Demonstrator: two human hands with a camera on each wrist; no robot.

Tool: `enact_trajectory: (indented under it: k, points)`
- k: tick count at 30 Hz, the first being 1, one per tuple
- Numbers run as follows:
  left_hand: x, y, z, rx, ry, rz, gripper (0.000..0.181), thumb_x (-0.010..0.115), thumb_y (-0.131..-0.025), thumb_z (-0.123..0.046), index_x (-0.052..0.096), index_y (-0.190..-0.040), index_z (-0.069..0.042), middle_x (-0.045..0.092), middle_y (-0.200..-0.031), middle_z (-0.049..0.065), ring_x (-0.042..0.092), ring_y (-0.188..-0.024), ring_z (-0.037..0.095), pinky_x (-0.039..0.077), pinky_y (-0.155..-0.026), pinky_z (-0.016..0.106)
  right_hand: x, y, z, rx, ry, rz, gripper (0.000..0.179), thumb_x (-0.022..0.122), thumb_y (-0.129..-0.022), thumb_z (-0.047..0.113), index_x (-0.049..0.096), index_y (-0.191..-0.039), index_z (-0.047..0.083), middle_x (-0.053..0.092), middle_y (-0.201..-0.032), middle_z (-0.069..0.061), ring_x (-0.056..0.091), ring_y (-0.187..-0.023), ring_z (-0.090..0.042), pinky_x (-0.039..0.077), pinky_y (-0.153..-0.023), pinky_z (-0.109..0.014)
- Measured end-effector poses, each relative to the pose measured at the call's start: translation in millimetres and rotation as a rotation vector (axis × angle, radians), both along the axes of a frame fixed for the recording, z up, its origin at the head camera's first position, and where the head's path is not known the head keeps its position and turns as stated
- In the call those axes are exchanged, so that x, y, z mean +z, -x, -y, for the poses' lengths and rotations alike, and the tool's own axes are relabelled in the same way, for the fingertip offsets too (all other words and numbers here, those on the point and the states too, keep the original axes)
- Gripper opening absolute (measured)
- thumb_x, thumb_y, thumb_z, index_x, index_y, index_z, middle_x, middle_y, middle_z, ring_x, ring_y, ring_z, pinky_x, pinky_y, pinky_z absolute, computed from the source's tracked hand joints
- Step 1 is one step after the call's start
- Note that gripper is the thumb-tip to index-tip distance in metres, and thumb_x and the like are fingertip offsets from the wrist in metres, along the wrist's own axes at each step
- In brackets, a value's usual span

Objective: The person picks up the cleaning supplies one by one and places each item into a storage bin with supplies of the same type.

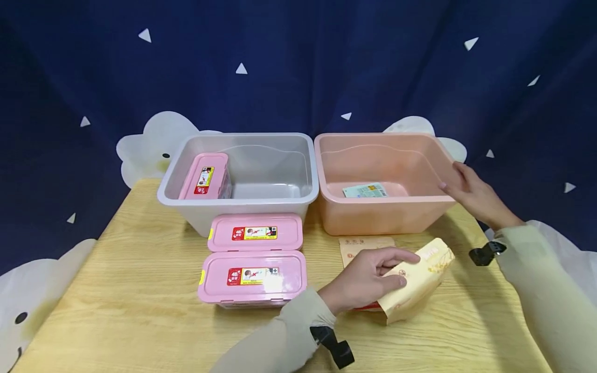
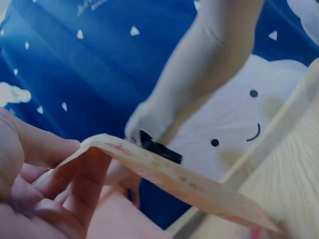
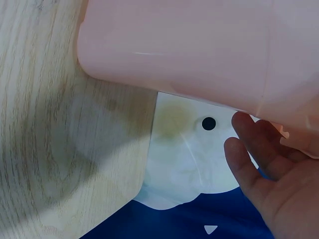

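Note:
My left hand (image 1: 366, 274) pinches a cream printed packet (image 1: 415, 285) in front of the pink bin, tilted over the table. In the left wrist view the packet (image 2: 184, 181) runs away from the thumb and fingers that grip its edge. Another cream packet (image 1: 361, 244) lies flat beneath, partly hidden by that hand. At the right side of the pink bin (image 1: 373, 215) is my right hand (image 1: 480, 196), its fingers loosely extended near the rim. The right wrist view shows its fingertips (image 3: 240, 121) close to the bin's outer wall.
A small pale printed packet (image 1: 365, 190) lies inside the pink bin. Beside it stands a grey bin (image 1: 266, 204) with one pink-lidded box (image 1: 203, 178) inside. Two more pink-lidded boxes (image 1: 254, 277) sit on the table in front. A dark blue curtain (image 1: 280, 62) hangs behind.

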State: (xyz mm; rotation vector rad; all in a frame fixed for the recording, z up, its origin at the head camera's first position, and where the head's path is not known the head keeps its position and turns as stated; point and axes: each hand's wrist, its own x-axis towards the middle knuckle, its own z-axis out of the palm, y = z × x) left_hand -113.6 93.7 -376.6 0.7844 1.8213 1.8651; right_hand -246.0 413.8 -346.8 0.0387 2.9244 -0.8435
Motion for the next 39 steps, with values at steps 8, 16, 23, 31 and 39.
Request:
enact_trajectory:
  k: [8, 16, 23, 31, 39]
  points:
    - [35.1, 2.8, 43.0, -0.067, -0.045, 0.022, 0.04, 0.059, -0.091, 0.006, 0.062, -0.13, -0.001, 0.059, -0.142, 0.011, 0.057, -0.106, -0.006, 0.046, -0.083, 0.009, 3.5, -2.0, -5.6, 0.002, -0.018, 0.007, 0.095, 0.044, -0.097, 0.061, -0.011, -0.159, 0.016, 0.008, -0.162, -0.033, 0.02, -0.141, -0.059, 0.023, -0.105, -0.077]
    - [65.0, 21.3, 76.8, -0.092, 0.104, -0.071, 0.042, 0.06, -0.092, 0.004, 0.063, -0.131, -0.009, 0.066, -0.134, 0.007, 0.06, -0.097, -0.002, 0.052, -0.083, 0.016, 3.6, -6.0, -13.0, -0.005, -0.012, 0.005, 0.094, 0.044, -0.097, 0.06, -0.012, -0.159, 0.016, 0.007, -0.161, -0.034, 0.02, -0.14, -0.06, 0.022, -0.104, -0.078]
    - [83.8, 46.0, 108.3, -0.158, 0.206, -0.196, 0.04, 0.06, -0.093, 0.0, 0.062, -0.132, -0.008, 0.063, -0.136, 0.006, 0.059, -0.1, 0.003, 0.052, -0.087, 0.019, -0.5, -2.1, -13.0, 0.018, 0.002, 0.002, 0.093, 0.045, -0.097, 0.059, -0.011, -0.16, 0.019, 0.007, -0.162, -0.032, 0.019, -0.141, -0.06, 0.021, -0.105, -0.079]
    - [104.9, 62.0, 132.8, -0.166, 0.194, -0.11, 0.04, 0.056, -0.093, 0.007, 0.061, -0.131, -0.003, 0.061, -0.136, 0.011, 0.064, -0.1, 0.012, 0.058, -0.087, 0.029, -2.4, -0.1, -10.2, 0.05, 0.001, -0.019, 0.093, 0.048, -0.097, 0.055, -0.01, -0.16, 0.018, 0.01, -0.162, -0.033, 0.023, -0.139, -0.058, 0.023, -0.104, -0.077]
    - [126.2, 78.8, 147.1, -0.086, 0.194, -0.075, 0.041, 0.055, -0.093, 0.008, 0.059, -0.133, -0.001, 0.067, -0.123, 0.018, 0.066, -0.091, 0.016, 0.059, -0.078, 0.028, -4.5, 4.7, -8.5, 0.051, -0.001, 0.022, 0.1, 0.051, -0.094, 0.058, -0.015, -0.159, 0.019, 0.004, -0.163, -0.032, 0.021, -0.139, -0.058, 0.022, -0.105, -0.078]
